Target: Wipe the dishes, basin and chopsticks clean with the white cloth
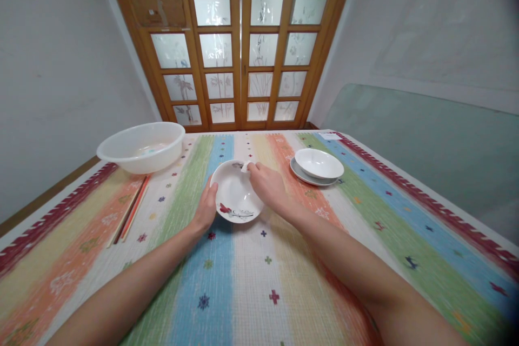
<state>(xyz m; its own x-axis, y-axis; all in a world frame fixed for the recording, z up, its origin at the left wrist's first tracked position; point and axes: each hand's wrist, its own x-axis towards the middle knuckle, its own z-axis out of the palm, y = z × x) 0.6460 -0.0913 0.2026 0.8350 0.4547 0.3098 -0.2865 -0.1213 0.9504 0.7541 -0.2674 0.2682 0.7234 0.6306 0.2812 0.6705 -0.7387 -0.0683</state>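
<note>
A white bowl (235, 192) with a red flower and dark sprigs inside is held over the middle of the table, tilted toward me. My left hand (206, 206) grips its left rim, thumb on the inner side. At the upper right rim, my right hand (265, 186) pinches a small white cloth (245, 166) against the bowl's inside. Most of the cloth is hidden by the fingers, so whether it is fabric or tissue does not show.
On the right, another white bowl (318, 163) rests on a plate (298, 173). A translucent plastic basin (141, 151) stands at the back left. Several chopsticks (130, 211) lie before it on the striped tablecloth (251, 292). A white card (330, 135) lies near the far right corner.
</note>
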